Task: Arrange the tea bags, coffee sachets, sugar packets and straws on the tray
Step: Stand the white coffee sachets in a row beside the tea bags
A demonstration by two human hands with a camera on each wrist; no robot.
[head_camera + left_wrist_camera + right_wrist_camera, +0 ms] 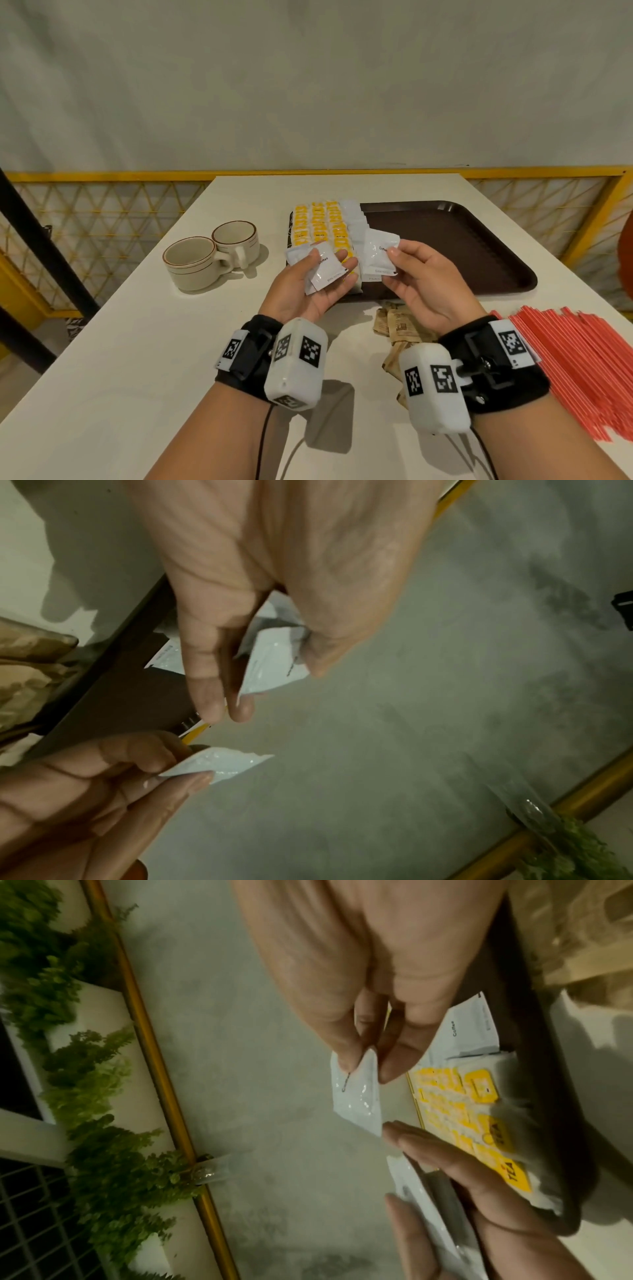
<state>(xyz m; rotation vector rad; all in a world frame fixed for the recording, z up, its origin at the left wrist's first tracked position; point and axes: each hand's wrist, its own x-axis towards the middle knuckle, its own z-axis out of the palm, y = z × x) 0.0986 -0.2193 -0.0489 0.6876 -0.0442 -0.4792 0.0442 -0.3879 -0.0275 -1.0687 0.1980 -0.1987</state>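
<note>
A white table (137,342) carries the items. Two cream cups (209,255) stand touching at the left. A brown tray (479,246) lies at the far side. Brown sugar packets (397,329) lie near its front edge, red straws (582,370) piled at the right.

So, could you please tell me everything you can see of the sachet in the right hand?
The sachet is a flat white glossy packet, lightly crinkled, with small dark print beginning "Co". The right hand pinches its upper corner between thumb and fingertips, holding it above the brown tray, beside the row of white sachets laid there.
</note>
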